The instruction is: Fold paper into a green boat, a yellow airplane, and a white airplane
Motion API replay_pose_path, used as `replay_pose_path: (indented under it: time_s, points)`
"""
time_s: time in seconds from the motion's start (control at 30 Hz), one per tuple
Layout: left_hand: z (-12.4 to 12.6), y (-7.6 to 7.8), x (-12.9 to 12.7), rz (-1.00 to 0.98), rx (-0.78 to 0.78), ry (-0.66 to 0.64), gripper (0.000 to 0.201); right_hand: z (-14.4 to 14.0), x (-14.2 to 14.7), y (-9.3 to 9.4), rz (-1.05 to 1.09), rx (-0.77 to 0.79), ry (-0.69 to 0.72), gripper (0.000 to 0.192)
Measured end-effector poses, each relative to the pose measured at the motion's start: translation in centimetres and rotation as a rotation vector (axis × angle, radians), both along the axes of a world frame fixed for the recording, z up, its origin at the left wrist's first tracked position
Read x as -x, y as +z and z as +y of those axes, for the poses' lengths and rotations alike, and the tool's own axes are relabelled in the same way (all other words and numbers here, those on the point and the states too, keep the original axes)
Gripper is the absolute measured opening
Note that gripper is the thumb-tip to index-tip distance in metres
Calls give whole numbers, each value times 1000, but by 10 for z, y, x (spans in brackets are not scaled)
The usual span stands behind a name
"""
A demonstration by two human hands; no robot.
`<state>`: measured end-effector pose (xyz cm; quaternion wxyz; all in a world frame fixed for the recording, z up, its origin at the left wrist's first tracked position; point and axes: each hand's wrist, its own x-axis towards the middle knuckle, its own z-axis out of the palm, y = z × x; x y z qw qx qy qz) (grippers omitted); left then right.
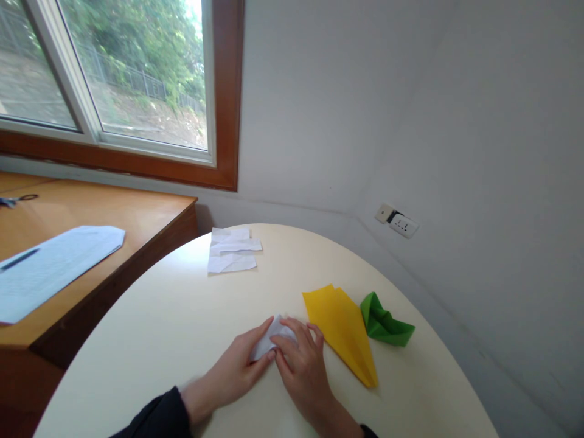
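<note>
A small white folded paper lies on the round cream table near its front middle. My left hand pinches its left side and my right hand presses its right side with the fingertips. Both hands cover most of the paper. Just right of my right hand lies a yellow folded paper plane, pointing toward me. A green folded paper boat sits to the right of the yellow one.
A creased white sheet lies at the table's far edge. To the left stands a wooden desk with printed sheets on it. A wall socket sits on the right wall; a window is behind.
</note>
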<state>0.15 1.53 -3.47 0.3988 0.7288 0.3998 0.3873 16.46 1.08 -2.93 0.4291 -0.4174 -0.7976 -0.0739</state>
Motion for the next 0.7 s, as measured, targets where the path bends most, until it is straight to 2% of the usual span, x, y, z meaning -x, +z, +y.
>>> replay_pose_path:
  time_s: [0.13,0.33,0.7]
  points:
    - [1,-4,0,62,-86,-22,59,0,0,-2,34,5,-4,13]
    - [4,-12,-1,66,-141,-10,53,0,-1,1,5,-5,-12,15]
    - [2,-4,1,57,-141,-19,48,1,-1,-1,-18,-19,-14,19]
